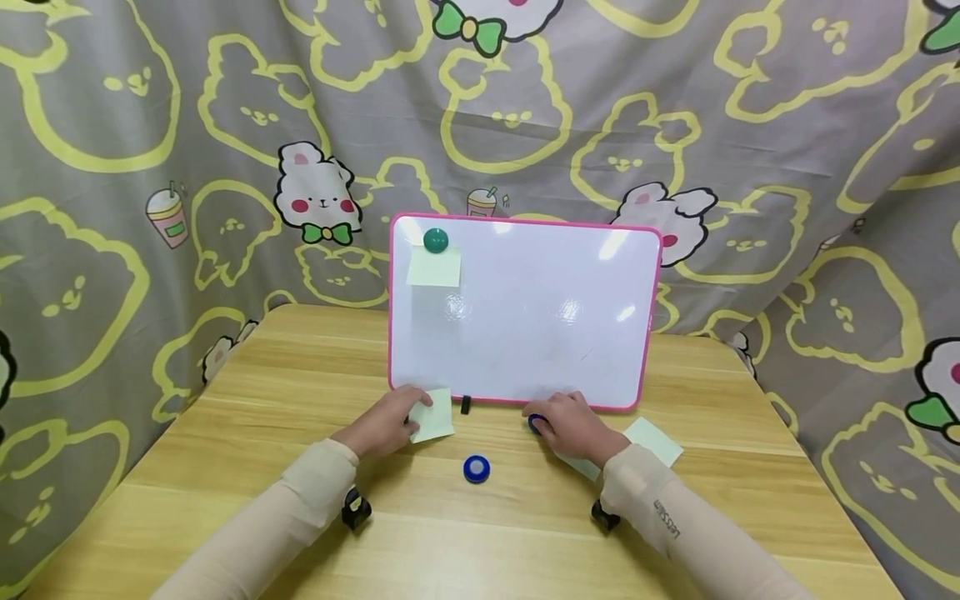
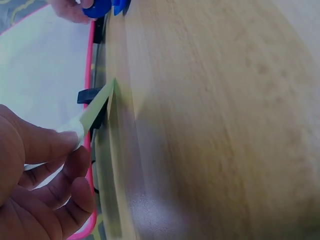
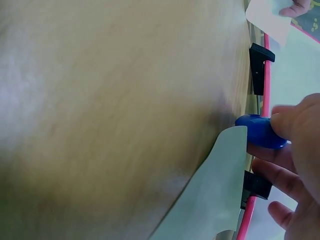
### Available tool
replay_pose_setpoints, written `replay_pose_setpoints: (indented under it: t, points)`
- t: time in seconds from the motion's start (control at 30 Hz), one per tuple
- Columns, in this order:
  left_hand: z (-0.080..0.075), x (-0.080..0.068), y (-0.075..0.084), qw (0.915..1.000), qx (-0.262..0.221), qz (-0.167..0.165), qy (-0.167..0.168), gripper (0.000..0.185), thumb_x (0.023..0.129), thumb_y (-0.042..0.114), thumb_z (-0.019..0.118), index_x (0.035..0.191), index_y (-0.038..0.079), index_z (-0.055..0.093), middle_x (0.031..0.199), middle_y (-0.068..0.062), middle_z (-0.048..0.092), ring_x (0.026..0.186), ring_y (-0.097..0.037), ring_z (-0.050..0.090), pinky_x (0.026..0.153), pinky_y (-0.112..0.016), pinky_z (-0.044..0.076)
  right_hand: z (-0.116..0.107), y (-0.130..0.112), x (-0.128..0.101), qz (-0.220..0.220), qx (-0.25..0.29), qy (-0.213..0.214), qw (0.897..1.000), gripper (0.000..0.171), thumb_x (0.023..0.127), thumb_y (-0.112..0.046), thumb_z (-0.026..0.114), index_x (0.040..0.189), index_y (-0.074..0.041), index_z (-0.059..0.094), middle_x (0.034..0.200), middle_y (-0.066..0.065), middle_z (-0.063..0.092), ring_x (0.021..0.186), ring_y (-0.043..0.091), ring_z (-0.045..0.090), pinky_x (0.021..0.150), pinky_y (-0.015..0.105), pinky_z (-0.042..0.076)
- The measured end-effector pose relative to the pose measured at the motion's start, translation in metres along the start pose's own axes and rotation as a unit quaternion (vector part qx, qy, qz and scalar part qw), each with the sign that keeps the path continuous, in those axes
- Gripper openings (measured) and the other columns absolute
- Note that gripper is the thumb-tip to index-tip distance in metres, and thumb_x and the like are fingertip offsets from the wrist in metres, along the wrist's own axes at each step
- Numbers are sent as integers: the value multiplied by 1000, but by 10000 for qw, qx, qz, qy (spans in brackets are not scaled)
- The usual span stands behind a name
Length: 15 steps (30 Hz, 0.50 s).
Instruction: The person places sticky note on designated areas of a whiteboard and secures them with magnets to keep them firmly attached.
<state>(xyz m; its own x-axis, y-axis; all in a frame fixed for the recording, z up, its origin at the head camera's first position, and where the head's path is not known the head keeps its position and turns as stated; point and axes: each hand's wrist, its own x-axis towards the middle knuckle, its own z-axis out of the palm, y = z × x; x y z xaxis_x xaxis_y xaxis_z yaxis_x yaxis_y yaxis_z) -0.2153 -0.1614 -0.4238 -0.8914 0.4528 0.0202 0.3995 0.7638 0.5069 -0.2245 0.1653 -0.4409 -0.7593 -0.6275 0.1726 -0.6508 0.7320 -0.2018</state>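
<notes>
My left hand [image 1: 384, 421] pinches a pale green sticky note [image 1: 435, 417] between thumb and fingers, just in front of the whiteboard's lower left edge. In the left wrist view, that note [image 2: 98, 106] is seen nearly edge-on. A blue round magnet [image 3: 257, 131] is pinched by my right hand [image 1: 579, 427], close to the lower edge of the whiteboard [image 1: 517, 325]. Beneath and beside the right wrist lie pale green paper notes [image 1: 654, 442], partly covered by the arm. Another blue magnet [image 1: 476, 468] lies on the table between the hands.
The pink-framed board stands upright on black feet [image 1: 466, 405]. On its upper left, a green magnet [image 1: 436, 241] holds a sticky note [image 1: 433, 271]. Behind the wooden table [image 1: 480, 550] hangs a patterned grey curtain [image 1: 405, 117]. Black wrist devices [image 1: 356, 509] sit by both forearms.
</notes>
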Motion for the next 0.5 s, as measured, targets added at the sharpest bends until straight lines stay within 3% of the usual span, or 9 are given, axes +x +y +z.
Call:
replay_pose_setpoints:
  t: [0.13, 0.27, 0.37, 0.5]
  points:
    - [-2, 0, 3, 10000, -12, 70, 18, 37, 87, -7, 64, 121, 3, 57, 124, -13, 58, 101, -23, 56, 93, -41, 48, 1, 2, 1, -123, -25, 97, 9999, 15, 92, -9, 62, 101, -15, 72, 94, -3, 69, 91, 22, 61, 88, 57, 40]
    - [-4, 1, 5, 9997, -171, 159, 53, 33, 87, -4, 66, 117, 5, 55, 109, -9, 61, 83, -17, 57, 77, -34, 51, 2, 2, 1, -98, 38, 111, 9999, 16, 93, -8, 62, 103, -14, 72, 95, -3, 69, 92, 21, 62, 88, 56, 40]
    - [-5, 2, 4, 9991, -243, 308, 154, 24, 87, -2, 68, 105, 8, 56, 97, -3, 61, 80, -15, 58, 72, -31, 51, 0, 2, 1, -104, 118, 138, 9998, 16, 93, -7, 61, 103, -14, 72, 95, -2, 70, 92, 20, 62, 88, 55, 40]
    - [-5, 4, 4, 9982, -234, 467, 304, 18, 88, 1, 69, 101, 9, 59, 97, -1, 62, 82, -14, 60, 75, -31, 52, 0, 3, 1, -222, 263, 229, 9991, 16, 93, -6, 60, 100, -13, 73, 92, -2, 70, 88, 18, 63, 85, 53, 43]
